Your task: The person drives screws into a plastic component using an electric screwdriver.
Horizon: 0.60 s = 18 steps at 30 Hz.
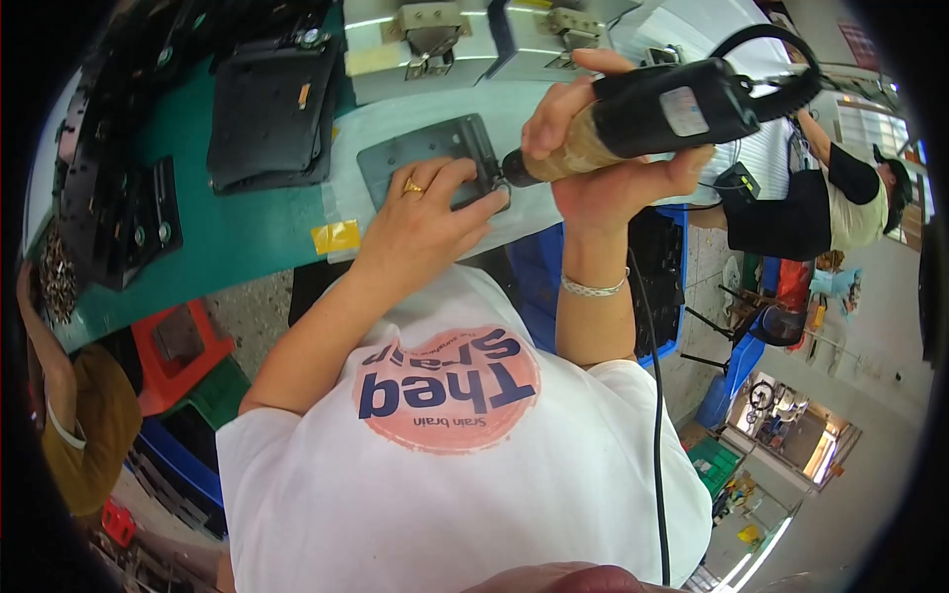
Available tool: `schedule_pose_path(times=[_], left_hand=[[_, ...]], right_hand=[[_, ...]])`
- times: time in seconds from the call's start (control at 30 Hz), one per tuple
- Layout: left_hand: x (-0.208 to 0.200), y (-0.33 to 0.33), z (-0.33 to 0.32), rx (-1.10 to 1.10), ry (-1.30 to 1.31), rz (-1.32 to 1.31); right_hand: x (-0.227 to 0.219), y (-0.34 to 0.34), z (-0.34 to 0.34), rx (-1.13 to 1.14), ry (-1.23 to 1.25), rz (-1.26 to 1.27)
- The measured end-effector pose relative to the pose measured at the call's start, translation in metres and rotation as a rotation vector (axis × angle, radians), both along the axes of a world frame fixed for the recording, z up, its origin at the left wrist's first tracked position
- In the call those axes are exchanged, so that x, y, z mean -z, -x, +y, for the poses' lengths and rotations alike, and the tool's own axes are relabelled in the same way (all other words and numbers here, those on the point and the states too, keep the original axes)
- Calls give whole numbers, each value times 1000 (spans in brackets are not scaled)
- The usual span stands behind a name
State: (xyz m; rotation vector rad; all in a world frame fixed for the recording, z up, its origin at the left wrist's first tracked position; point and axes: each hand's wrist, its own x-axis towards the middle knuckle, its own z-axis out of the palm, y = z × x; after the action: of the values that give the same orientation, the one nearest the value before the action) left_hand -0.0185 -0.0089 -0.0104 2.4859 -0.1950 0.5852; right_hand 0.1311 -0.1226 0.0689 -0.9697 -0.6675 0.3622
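Note:
A black electric screwdriver [643, 111] with tan tape round its front is gripped in my right hand [605, 193]. Its nose points left and meets the right edge of a dark flat panel [405, 148], where a small metal fitting [499, 183] shows. My left hand [427, 219], a ring on one finger, lies over the panel's near side with bent fingers pressing and holding it. The thumb and forefinger reach close to the screwdriver's tip, and whatever is between them is hidden. White sheeting [395, 114] lies beneath the panel.
Stacked black panels [267, 114] lie left on the green table [232, 232], past a yellow tape piece [336, 237]. Metal fixtures [425, 44] stand behind. Small metal parts [56, 272] are heaped far left. A cable [647, 376] hangs on my right. Co-workers are at both sides.

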Motion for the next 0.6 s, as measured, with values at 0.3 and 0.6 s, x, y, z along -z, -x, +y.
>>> schedule_pose_path(times=[0.3, 0.6], left_hand=[[-2, -1, -2, 5, 2, -17], [-3, 1, -1, 10, -3, -19]], right_hand=[[3, -4, -5, -23, 80, -78], [-6, 4, -5, 55, 125, -30]])
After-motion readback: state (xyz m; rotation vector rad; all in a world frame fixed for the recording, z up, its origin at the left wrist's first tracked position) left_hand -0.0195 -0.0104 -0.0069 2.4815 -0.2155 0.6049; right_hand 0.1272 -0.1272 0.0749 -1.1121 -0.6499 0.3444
